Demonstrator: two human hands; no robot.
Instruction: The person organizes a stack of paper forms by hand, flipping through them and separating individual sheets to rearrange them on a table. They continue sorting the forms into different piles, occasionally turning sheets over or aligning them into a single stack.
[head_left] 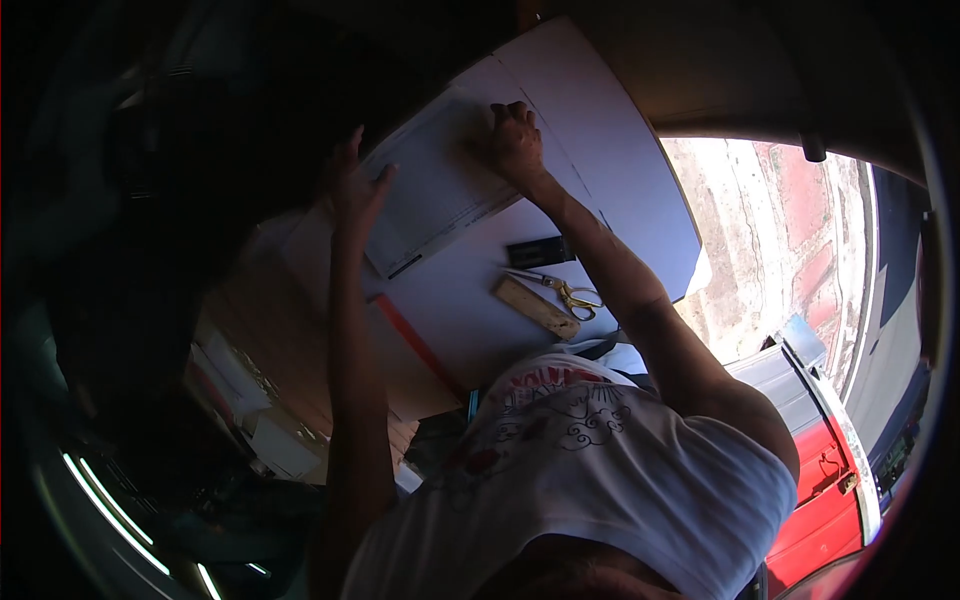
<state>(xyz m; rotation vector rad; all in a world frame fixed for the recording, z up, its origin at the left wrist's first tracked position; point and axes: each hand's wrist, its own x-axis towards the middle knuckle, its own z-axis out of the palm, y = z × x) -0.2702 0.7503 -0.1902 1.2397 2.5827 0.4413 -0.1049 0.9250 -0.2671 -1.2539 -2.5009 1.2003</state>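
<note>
Closest to me, at the bottom of the frame, is my printed white shirt [600, 460]; just beyond it, at lower centre, a red strip [418, 343] lies on the white board [625, 175]. A little further, right of centre, sit a wooden piece [537, 308], gold-handled scissors [572, 292] and a black object [540, 252] (too dark for me to say what it is). Past these, in the upper middle, is the greyish sheet [430, 190] I am working on, flat on the board. My left hand [360, 185] is at its left edge, fingers spread, clasping nothing that I can see. My right hand [516, 145] is over its upper right part, fingers curled; I cannot tell whether anything is pinched there. I judge the step in hand to be positioning or smoothing the sheet, and the next move to call for light, even pressure without skewing it.
</note>
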